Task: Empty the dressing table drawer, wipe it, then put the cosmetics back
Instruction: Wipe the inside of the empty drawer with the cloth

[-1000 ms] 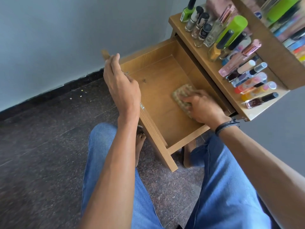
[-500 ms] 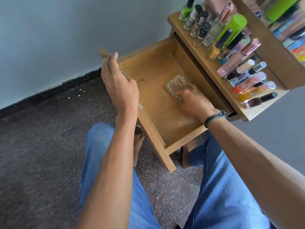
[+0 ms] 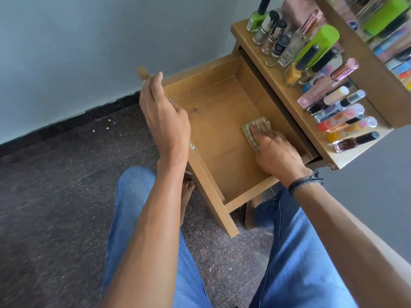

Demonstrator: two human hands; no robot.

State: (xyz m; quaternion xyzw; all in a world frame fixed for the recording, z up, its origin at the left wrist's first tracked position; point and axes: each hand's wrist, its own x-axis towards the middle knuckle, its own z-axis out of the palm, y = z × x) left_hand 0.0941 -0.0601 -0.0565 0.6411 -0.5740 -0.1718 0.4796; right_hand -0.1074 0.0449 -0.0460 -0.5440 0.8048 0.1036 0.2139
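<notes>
A: While it stands pulled out, what lies inside the brown wooden drawer (image 3: 218, 121)?

B: A beige folded cloth (image 3: 249, 132), pressed down by the right hand (image 3: 275, 152) with straight fingers. The left hand (image 3: 164, 121) grips the drawer's front panel. Cosmetic bottles (image 3: 327, 85) crowd the wooden tabletop (image 3: 289, 96) beside it.

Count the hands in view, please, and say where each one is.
2. The left hand holds the front edge of the open drawer. The right hand is inside the drawer, pressing a cloth flat on its floor. None seems hidden.
</notes>
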